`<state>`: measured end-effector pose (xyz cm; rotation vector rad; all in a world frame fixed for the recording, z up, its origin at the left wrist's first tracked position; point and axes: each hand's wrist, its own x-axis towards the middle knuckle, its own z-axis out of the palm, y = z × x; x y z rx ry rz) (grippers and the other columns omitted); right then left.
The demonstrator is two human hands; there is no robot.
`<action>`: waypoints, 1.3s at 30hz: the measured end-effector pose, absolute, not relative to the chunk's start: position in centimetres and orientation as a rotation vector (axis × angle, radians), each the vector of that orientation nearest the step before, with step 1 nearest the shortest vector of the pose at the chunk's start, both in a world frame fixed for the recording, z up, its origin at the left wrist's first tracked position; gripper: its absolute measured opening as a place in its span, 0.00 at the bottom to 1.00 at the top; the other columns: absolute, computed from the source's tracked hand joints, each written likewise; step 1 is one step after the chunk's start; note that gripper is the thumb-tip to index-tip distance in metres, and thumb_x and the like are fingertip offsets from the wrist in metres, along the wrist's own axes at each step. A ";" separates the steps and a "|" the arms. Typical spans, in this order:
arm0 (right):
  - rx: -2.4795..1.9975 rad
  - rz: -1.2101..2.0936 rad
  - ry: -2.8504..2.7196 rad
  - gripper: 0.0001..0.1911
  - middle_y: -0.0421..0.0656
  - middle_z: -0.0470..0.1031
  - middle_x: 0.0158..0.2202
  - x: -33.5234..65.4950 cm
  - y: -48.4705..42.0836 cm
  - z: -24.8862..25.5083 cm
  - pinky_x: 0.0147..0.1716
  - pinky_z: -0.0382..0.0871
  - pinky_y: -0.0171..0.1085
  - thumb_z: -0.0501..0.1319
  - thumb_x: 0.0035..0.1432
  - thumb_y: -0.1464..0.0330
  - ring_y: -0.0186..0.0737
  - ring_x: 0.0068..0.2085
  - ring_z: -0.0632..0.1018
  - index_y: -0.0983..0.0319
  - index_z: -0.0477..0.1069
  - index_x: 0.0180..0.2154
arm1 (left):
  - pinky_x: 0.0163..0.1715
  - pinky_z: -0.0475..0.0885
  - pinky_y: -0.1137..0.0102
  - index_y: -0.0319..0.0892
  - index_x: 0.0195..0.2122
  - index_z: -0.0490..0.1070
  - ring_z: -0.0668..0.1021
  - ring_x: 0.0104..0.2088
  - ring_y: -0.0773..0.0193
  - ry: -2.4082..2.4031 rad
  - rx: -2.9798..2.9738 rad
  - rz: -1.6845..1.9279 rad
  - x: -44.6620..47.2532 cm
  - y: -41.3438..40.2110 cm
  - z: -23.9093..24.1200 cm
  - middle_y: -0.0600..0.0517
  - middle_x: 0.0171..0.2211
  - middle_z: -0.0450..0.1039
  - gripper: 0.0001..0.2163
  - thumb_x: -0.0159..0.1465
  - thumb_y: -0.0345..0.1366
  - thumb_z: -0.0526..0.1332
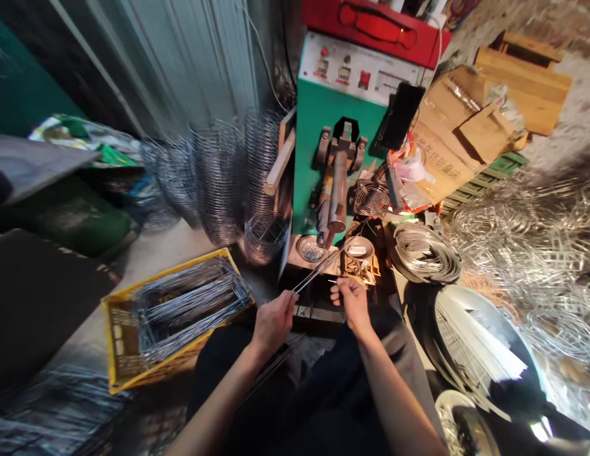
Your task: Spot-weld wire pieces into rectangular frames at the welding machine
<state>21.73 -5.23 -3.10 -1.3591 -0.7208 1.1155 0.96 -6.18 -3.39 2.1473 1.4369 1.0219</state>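
My L hand (274, 320) grip closed on wire rods (318, 269) pointing to 1 o'clock, R hand (352, 301) grip pinched shut just beside, green machine (323, 126) at 12, yellow crate (115, 329) at 9

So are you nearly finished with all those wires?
Some look done: stacks of wire frames stand beside the green machine. In hand: the left hand holds thin wire rods toward it, and the right hand pinches a small piece. Probably plenty left: the yellow crate is full of wire pieces, so likely nowhere near finished.
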 end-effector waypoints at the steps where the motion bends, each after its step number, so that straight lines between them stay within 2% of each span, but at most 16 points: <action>1: -1.322 1.122 -0.709 0.19 0.40 0.75 0.24 20.5 -4.2 -3.2 0.18 0.66 0.29 0.69 0.50 0.53 0.30 0.21 0.72 0.62 0.70 0.28 | 0.28 0.65 0.71 0.44 0.33 0.69 0.78 0.26 0.63 1.445 2.138 1.035 1.0 -6.2 -3.5 0.51 0.26 0.75 0.14 0.73 0.40 0.48; 6: -1.186 1.107 -0.676 0.17 0.37 0.72 0.22 17.5 -2.0 -2.4 0.18 0.65 0.28 0.68 0.53 0.55 0.28 0.19 0.70 0.62 0.70 0.27 | 0.27 0.65 0.72 0.44 0.33 0.68 0.77 0.24 0.64 1.470 2.101 1.072 0.9 -5.9 -3.9 0.53 0.24 0.73 0.14 0.73 0.39 0.48; 21: -1.069 1.050 -0.743 0.14 0.35 0.68 0.20 17.2 -1.3 -1.6 0.22 0.60 0.31 0.66 0.57 0.59 0.29 0.20 0.65 0.61 0.69 0.27 | 0.27 0.64 0.71 0.43 0.34 0.67 0.77 0.24 0.65 1.426 2.058 1.190 1.4 -5.6 -3.1 0.54 0.24 0.72 0.12 0.73 0.34 0.49; 39: -1.034 1.098 -0.788 0.17 0.35 0.67 0.20 18.1 -0.6 -1.4 0.23 0.57 0.32 0.67 0.56 0.57 0.29 0.20 0.63 0.61 0.67 0.26 | 0.27 0.64 0.71 0.43 0.34 0.68 0.78 0.25 0.64 1.426 2.039 1.127 1.5 -5.2 -2.6 0.53 0.24 0.73 0.13 0.74 0.36 0.48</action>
